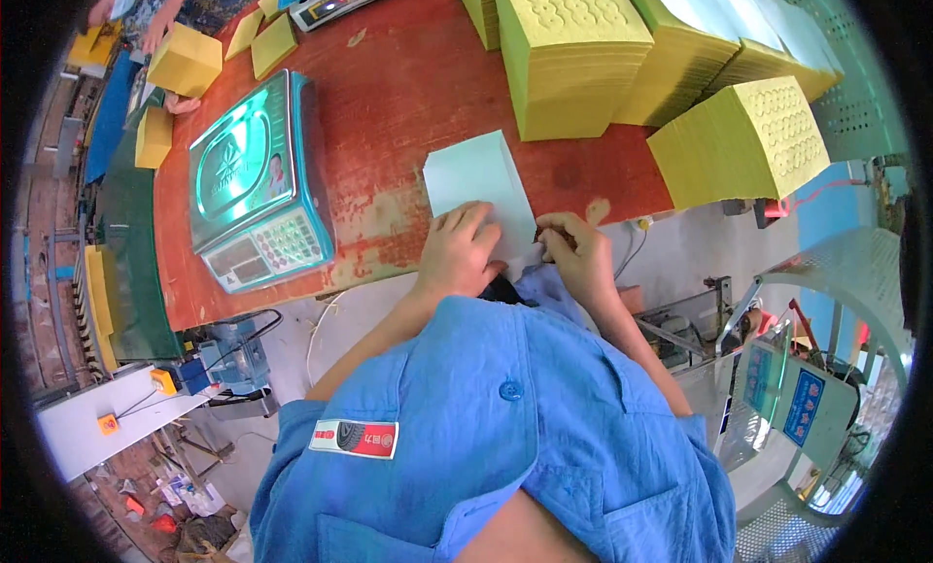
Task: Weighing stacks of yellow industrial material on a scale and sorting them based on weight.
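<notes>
A pale bluish-white stack of paper sheets (479,174) lies at the near edge of the red table. My left hand (459,247) grips its near left part, with bent fingers on top and the thumb by the near edge. Beside the stack's near right corner is my right hand (581,257), its thumb and fingertips pinched together. What sits in that pinch is too small to make out. Just past my right hand stand tall stacks of yellow paper (573,68), and another yellow stack (743,140) leans at the right.
On the left of the red tabletop (389,87) stands a digital scale (260,189) with a shiny pan. Another person's hand (163,24) is near yellow blocks (185,60) at the far left. A perforated metal chair (836,281) stands at the right.
</notes>
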A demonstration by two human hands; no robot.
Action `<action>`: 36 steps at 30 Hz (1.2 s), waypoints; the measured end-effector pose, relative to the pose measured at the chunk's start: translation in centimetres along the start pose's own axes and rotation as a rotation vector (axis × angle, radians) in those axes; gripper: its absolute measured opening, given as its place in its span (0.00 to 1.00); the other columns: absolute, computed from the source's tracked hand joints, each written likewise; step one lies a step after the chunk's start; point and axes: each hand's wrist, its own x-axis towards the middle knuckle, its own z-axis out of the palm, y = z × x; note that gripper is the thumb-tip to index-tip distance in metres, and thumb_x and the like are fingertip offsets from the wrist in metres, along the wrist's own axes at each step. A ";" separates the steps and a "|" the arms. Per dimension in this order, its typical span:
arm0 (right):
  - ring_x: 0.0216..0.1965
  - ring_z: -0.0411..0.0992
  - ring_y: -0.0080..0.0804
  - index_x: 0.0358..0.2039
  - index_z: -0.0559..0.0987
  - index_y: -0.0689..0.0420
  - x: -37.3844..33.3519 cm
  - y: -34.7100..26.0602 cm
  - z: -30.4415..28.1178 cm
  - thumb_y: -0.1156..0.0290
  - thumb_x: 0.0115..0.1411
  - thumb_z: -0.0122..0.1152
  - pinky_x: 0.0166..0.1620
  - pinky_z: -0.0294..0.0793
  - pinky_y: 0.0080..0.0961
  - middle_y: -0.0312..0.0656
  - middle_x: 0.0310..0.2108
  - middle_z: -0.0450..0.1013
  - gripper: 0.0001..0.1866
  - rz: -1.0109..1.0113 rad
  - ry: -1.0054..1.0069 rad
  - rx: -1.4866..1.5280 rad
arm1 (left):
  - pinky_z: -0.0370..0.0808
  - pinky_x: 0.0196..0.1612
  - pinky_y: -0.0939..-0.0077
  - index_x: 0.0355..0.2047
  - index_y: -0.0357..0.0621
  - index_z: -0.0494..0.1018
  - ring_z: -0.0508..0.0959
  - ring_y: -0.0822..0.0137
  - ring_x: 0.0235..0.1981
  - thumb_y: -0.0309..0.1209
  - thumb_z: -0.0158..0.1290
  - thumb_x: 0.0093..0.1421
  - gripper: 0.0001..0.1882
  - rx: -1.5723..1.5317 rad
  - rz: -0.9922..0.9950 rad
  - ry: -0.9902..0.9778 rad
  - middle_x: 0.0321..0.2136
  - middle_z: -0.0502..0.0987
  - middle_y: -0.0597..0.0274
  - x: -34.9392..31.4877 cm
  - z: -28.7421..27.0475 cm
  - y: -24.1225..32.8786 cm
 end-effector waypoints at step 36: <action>0.26 0.72 0.30 0.56 0.71 0.57 12.4 -21.4 -8.7 0.75 0.54 0.64 0.34 0.73 0.28 0.45 0.23 0.72 0.27 -0.396 0.206 -0.235 | 0.70 0.27 0.80 0.26 0.37 0.74 0.74 0.77 0.22 0.33 0.52 0.64 0.13 -0.776 -0.184 0.479 0.21 0.76 0.64 15.7 -14.8 2.8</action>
